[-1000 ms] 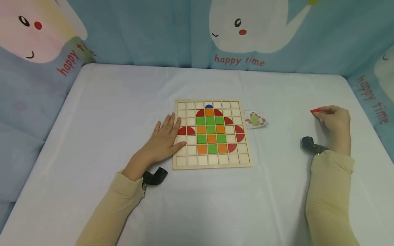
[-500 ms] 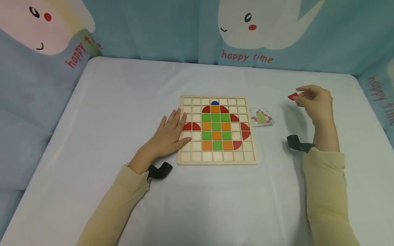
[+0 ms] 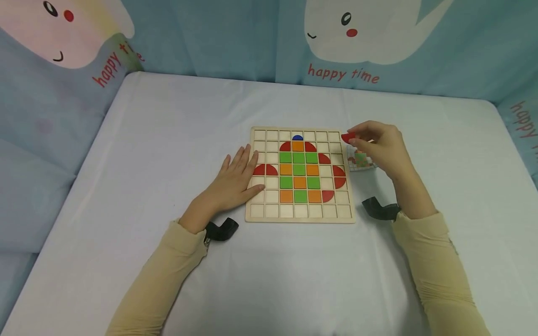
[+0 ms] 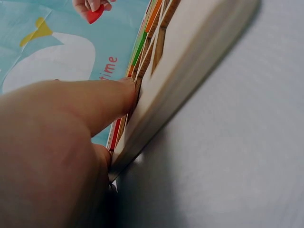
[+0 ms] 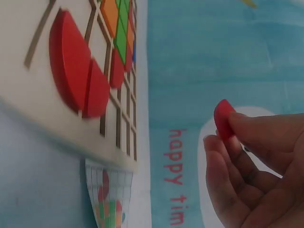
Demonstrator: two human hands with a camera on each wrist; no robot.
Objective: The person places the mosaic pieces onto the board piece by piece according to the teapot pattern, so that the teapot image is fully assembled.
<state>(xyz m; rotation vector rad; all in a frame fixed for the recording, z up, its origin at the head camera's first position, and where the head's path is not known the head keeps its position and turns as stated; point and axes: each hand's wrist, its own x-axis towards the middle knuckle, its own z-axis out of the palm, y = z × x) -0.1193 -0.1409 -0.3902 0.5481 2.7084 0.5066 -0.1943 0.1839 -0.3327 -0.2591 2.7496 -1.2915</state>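
A wooden grid board [image 3: 300, 212] lies mid-table, its middle cells filled with green and orange squares. Red quarter-circle pieces [image 3: 339, 177] sit around those squares, and a blue half-circle [image 3: 297, 137] tops them. My left hand [image 3: 229, 186] rests flat with fingers spread over the board's left edge; in the left wrist view its thumb [image 4: 109, 99] lies on the rim. Above the board's upper right corner, my right hand [image 3: 384, 147] pinches a red quarter-circle piece [image 3: 348, 137] between thumb and fingers. The right wrist view shows this red piece [image 5: 224, 118] raised off the board.
A small pattern card [image 3: 357, 161] lies against the board's right side, partly covered by my right hand. Black wrist cameras [image 3: 222, 229] sit at both cuffs. A blue printed curtain [image 3: 210, 42] stands behind the white table [image 3: 294, 275].
My right hand has travelled left with the red quarter-circle piece, from the table's right side to the board's upper right corner. My left hand stays on the board. The head view has shifted slightly.
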